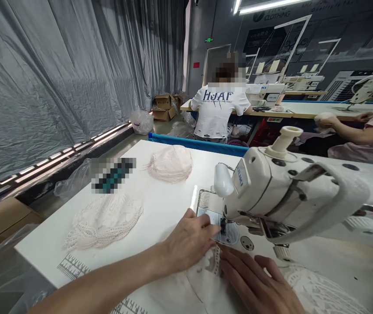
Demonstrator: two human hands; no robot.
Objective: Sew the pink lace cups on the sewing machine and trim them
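Note:
A white fabric piece with a lace edge (pixel 202 279) lies below the presser foot (pixel 223 226) of a white sewing machine (pixel 254 187). My left hand (pixel 189 244) is closed on this fabric, its fingers bent close to the foot. From the right, my right hand (pixel 261 281) holds the lace edge, fingers close together and partly hidden at the tips. To the left lies a pile of white lace-trimmed pieces (pixel 106 220). Behind it sits a pile of pale pink pieces (pixel 171 163). More white lace fabric (pixel 320 288) rests right of my right hand.
The white table (pixel 160 213) carries printed ruler marks at its near left. A blurred-out dark object (pixel 112 175) lies near its left edge. Beyond the blue strip (pixel 199 144), a person in a white shirt (pixel 219 109) sits. Another person's arm (pixel 353 131) shows at right.

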